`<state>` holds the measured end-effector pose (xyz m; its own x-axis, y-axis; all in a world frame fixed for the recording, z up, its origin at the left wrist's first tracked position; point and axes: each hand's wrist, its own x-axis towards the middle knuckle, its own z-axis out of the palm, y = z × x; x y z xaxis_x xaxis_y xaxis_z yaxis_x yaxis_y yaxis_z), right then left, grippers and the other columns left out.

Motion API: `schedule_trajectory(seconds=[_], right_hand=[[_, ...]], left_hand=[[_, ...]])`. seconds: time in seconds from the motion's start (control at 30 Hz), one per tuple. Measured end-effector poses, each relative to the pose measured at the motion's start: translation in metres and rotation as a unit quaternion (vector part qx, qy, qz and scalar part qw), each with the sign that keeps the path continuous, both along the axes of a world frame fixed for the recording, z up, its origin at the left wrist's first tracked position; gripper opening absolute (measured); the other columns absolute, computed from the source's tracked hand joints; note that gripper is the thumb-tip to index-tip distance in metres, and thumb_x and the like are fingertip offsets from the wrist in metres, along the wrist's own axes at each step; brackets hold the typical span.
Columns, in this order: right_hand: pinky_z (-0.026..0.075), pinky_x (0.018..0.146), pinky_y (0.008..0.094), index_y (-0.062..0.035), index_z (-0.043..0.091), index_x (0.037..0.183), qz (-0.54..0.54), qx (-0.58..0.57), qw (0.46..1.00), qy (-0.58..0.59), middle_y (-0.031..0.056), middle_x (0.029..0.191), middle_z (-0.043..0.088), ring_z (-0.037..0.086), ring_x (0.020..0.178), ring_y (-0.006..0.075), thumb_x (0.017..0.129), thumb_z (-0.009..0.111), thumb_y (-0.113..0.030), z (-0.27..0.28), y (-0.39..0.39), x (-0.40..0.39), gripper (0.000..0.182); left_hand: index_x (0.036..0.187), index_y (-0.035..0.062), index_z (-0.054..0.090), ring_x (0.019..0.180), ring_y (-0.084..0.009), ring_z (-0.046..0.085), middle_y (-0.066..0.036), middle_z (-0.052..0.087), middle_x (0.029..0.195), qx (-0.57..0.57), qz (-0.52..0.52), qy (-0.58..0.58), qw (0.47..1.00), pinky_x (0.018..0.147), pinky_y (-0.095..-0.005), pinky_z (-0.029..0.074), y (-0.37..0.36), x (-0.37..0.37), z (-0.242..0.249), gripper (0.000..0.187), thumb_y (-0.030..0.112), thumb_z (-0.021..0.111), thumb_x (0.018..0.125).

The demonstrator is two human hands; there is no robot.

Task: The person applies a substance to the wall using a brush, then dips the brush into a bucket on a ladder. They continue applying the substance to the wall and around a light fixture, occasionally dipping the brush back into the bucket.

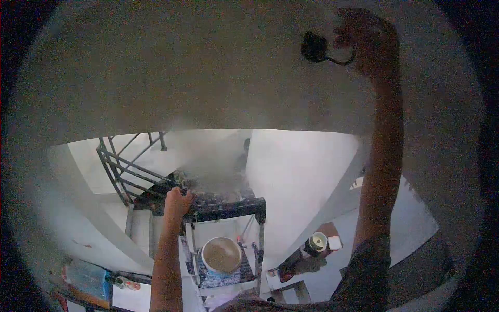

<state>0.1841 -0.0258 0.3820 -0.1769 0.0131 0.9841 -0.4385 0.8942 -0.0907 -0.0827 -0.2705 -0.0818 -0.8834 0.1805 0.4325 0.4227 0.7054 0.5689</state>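
two bare hands are counted. the right hand [370, 44] is raised to the grey overhead plaster [208, 67], beside one dark, lumpy object [314, 47] with one thin, looped cord [340, 62] reaching toward the hand. its fingers look loosely bent; the dim view cannot tell whether they grip the cord. the left hand [179, 202] has its fingers curled narrow at the left end of the ladder [228, 209]'s dark, pale-spattered top.

one round bucket [204, 252], pale-rimmed, stands on a lower ladder step, with grainy, grey-brown contents [223, 256]. one dark metal railing [106, 167] is at left. lower right: one round, open container [317, 241] and one small white item [334, 243] just beside it. no brand, label or writing is legible.
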Motion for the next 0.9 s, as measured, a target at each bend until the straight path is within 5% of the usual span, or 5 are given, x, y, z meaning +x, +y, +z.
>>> schedule_trajectory(seconds=[0.07,0.1,0.17,0.27,0.9], right_hand=[[0.056,0.069,0.0353,-0.0071,0.069,0.101,-0.502,0.45,0.73,0.114,0.0094,0.088,0.071,0.069,0.076,0.0206,0.085,0.065,-0.022,0.015,0.049,-0.019,0.023],[0.056,0.069,0.0353,-0.0071,0.069,0.101,-0.503,0.45,0.729,0.113,0.0094,0.088,0.071,0.069,0.076,0.0206,0.085,0.065,-0.022,0.006,0.049,-0.027,0.023],[0.056,0.07,0.0337,-0.0067,0.069,0.103,-0.174,0.236,0.956,-0.021,0.009,0.089,0.071,0.068,0.078,0.0169,0.092,0.059,-0.023,-0.011,0.036,-0.045,0.022],[0.055,0.075,0.0332,-0.0061,0.069,0.104,0.042,0.029,0.988,-0.144,0.0091,0.092,0.071,0.067,0.08,0.0175,0.091,0.06,-0.022,-0.021,0.016,-0.03,0.023],[0.051,0.089,0.0349,-0.0057,0.064,0.117,-0.231,0.079,0.97,0.021,0.013,0.111,0.067,0.064,0.104,0.0203,0.083,0.068,-0.013,-0.068,0.127,0.017,0.034]], left_hand=[[0.085,-0.0075,0.06,0.086,-0.0447,0.062,-0.028,0.063,0.085,-0.004,-0.002,0.0,1.0,0.076,-0.0498,0.051,-0.001,0.0,0.001,0.044,0.036,0.064,0.081],[0.085,-0.0076,0.06,0.086,-0.0445,0.062,-0.028,0.063,0.085,-0.003,-0.015,-0.031,0.999,0.076,-0.0499,0.051,-0.002,0.002,0.007,0.044,0.036,0.064,0.081],[0.086,-0.0077,0.06,0.087,-0.0443,0.062,-0.028,0.063,0.086,-0.004,-0.03,-0.06,0.998,0.077,-0.0499,0.05,0.0,0.004,0.008,0.045,0.036,0.064,0.081],[0.085,-0.0072,0.06,0.088,-0.0437,0.062,-0.029,0.063,0.088,-0.039,0.004,-0.038,0.999,0.078,-0.0495,0.05,0.0,0.003,0.008,0.043,0.036,0.064,0.081],[0.097,-0.0093,0.062,0.088,-0.0454,0.062,-0.03,0.064,0.088,-0.033,-0.024,-0.061,0.997,0.078,-0.0486,0.051,-0.001,0.002,0.015,0.048,0.036,0.064,0.082]])
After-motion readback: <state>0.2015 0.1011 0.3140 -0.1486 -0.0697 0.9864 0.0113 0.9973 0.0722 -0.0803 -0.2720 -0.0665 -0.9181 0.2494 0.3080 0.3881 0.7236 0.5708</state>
